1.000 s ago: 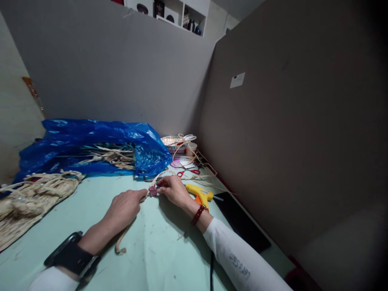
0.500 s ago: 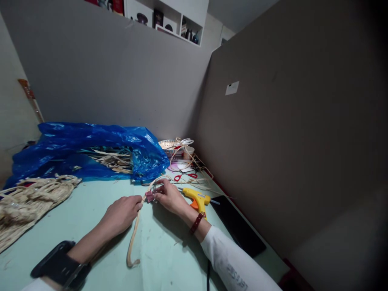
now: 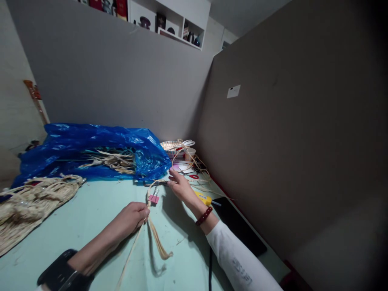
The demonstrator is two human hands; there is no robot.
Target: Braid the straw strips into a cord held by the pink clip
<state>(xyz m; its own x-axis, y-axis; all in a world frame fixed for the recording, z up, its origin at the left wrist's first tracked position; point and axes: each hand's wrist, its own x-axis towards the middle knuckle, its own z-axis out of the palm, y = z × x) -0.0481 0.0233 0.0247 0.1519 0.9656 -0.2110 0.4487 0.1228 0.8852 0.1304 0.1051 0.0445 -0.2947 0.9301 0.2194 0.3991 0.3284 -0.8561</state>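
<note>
A cord of pale plant fibre (image 3: pixel 149 195) runs over the table, curving right towards my right hand. My left hand (image 3: pixel 133 218) pinches it between thumb and fingers. Below the pinch hang a thin strand (image 3: pixel 130 253) and a thicker, flat strand (image 3: pixel 158 239). A pink binder clip (image 3: pixel 154 199) sits at the cord just above my left fingers, its wire handles pointing up. Past the clip, my right hand (image 3: pixel 183 189) is by the cord's far part, thumb and forefinger apart; whether the thumb touches the cord is unclear. A yellow glue gun (image 3: pixel 204 198) is partly hidden behind the right wrist.
A blue plastic bag (image 3: pixel 100 131) with fibre strands lies at the back. Woven fibre work (image 3: pixel 39 204) is at left. Red-handled scissors (image 3: pixel 194 176), a basket (image 3: pixel 169 145) and a cup (image 3: pixel 190 153) stand beyond my right hand. A black flat panel (image 3: pixel 239 228) lies right.
My right hand has let go of the pink clip and moved right and up. My left hand has shifted slightly right and down, and the hanging strands have separated.
</note>
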